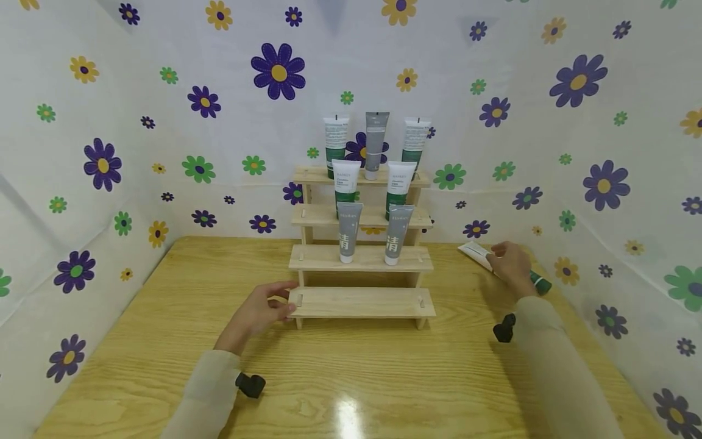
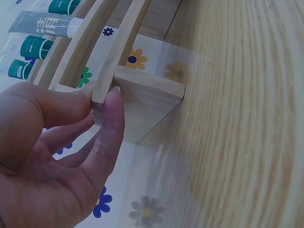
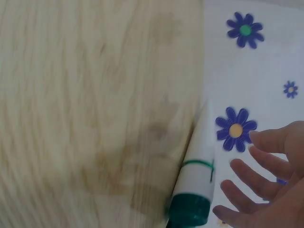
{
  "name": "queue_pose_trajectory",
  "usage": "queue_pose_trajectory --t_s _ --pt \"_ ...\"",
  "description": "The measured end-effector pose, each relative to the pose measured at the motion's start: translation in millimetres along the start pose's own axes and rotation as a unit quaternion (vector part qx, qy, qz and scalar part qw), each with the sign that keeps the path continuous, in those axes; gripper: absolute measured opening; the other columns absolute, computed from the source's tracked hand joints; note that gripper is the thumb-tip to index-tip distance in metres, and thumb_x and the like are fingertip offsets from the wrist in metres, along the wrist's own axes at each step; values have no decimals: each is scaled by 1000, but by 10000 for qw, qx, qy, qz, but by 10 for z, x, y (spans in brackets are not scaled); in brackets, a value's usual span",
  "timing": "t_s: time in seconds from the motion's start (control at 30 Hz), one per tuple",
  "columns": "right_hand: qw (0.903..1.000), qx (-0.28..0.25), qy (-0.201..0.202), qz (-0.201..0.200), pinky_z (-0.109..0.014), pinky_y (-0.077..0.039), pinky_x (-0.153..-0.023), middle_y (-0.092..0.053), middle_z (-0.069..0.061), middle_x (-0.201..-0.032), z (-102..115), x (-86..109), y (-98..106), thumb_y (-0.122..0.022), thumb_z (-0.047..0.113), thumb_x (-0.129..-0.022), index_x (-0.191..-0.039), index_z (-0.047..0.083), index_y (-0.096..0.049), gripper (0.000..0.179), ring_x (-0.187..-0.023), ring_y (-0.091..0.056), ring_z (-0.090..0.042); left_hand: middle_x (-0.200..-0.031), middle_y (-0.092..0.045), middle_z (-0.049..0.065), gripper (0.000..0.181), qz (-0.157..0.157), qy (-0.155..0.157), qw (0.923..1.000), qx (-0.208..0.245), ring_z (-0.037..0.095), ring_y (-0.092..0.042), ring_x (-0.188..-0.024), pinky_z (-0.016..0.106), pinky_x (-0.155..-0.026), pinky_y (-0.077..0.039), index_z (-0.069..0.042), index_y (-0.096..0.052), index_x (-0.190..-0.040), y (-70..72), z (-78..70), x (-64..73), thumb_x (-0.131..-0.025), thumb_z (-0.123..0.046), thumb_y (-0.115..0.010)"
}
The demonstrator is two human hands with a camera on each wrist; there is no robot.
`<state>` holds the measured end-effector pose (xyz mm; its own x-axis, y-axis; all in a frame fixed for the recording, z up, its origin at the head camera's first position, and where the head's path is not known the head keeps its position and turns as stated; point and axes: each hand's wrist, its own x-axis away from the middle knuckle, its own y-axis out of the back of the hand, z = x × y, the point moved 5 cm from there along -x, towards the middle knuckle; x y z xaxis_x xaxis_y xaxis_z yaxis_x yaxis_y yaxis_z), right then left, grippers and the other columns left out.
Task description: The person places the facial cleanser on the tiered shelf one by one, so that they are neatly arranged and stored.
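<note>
My left hand [image 1: 263, 311] pinches the left end of the lowest board of a stepped wooden display stand [image 1: 362, 302]. In the left wrist view the thumb lies on one face of the board and a fingertip on the other. At the table's right side, my right hand [image 1: 511, 265] hovers over a white tube with a green end [image 1: 542, 283], which lies on its side by the cloth wall. The right wrist view has the fingers [image 3: 247, 178] spread and loosely bent beside the tube [image 3: 197, 178], with a gap between them.
White-and-green tubes [image 1: 336, 137] and a grey tube [image 1: 376, 143] stand on the top tier. Two more white-and-green tubes [image 1: 400, 183] are on the tier below, and two grey tubes [image 1: 349, 231] on the third. Flowered cloth [image 1: 230, 122] encloses the wooden table [image 1: 351, 366].
</note>
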<state>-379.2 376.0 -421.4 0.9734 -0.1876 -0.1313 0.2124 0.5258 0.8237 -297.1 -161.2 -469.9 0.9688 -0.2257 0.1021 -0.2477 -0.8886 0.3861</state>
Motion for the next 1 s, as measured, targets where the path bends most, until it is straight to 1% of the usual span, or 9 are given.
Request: queue_pose_trajectory --t_s 0.1,0.17,0.3,0.43,0.5,0.63,0.77,0.9,1.0 --pt "9994 307 30 175 -63 -48 -100 -59 -39 -132 -98 -21 6 -54 13 -102 -129 -15 -57 39 -118 -58 -55 -132 -59 25 54 28 -27 10000 -81 17 -70 -91 32 -79 -65 -6 -55 -148 -6 3 -4 -97 1 -68" --pt "9988 456 58 178 -62 -50 -97 -60 -39 -130 -170 -41 5 -54 11 -101 -128 -14 -58 37 -117 -59 -54 -133 -59 24 54 21 -28 10000 -77 16 -70 -90 31 -78 -65 -7 -55 -148 -8 1 -4 -97 0 -68" --pt "9983 576 50 -104 -59 -53 -89 -64 -37 -123 -287 -79 21 -56 5 -95 -121 -13 -63 32 -110 -62 -52 -133 -58 24 53 91 -136 9998 -82 16 -69 -89 32 -79 -65 -6 -53 -149 -16 -16 0 -98 0 -67" --pt "9989 418 -34 -217 -58 -54 -85 -66 -36 -118 -338 -71 33 -63 4 -94 -117 -13 -64 29 -106 -63 -51 -133 -58 24 53 144 -207 9996 -83 15 -69 -88 34 -80 -65 -5 -52 -150 -27 -26 10 -98 0 -65" --pt "9996 250 -101 -102 -58 -54 -85 -65 -37 -119 -349 -66 22 -66 7 -95 -118 -14 -63 32 -106 -63 -51 -132 -58 24 53 146 -195 9997 -96 15 -69 -88 34 -80 -65 -5 -52 -150 -27 -25 11 -98 0 -65" --pt "9993 106 -201 289 -59 -54 -91 -62 -39 -126 -343 -63 -15 -68 14 -96 -126 -15 -59 43 -113 -61 -53 -133 -58 24 54 113 -123 9998 -111 16 -69 -88 35 -81 -65 -6 -52 -150 -16 -26 3 -98 -1 -66" --pt "9969 292 -252 686 -61 -53 -96 -59 -39 -132 -281 -46 -42 -68 21 -97 -133 -16 -54 54 -117 -59 -53 -132 -59 23 54 75 -49 9999 -110 16 -69 -88 34 -80 -65 -7 -53 -149 0 -26 -1 -98 0 -67" --pt "9937 472 -419 931 -58 -53 -93 -56 -39 -136 -245 -34 -69 -67 26 -98 -138 -16 -51 60 -117 -59 -52 -129 -60 25 54 120 -58 9999 -19 17 -69 -89 35 -80 -65 -4 -52 -149 7 -29 4 -98 2 -66" --pt "9924 563 -538 951 -54 -55 -86 -56 -38 -136 -231 -36 -87 -67 26 -97 -140 -14 -51 61 -113 -61 -49 -127 -59 27 53 196 -111 9997 109 17 -70 -90 37 -81 -65 -1 -51 -149 5 -45 6 -98 3 -65"
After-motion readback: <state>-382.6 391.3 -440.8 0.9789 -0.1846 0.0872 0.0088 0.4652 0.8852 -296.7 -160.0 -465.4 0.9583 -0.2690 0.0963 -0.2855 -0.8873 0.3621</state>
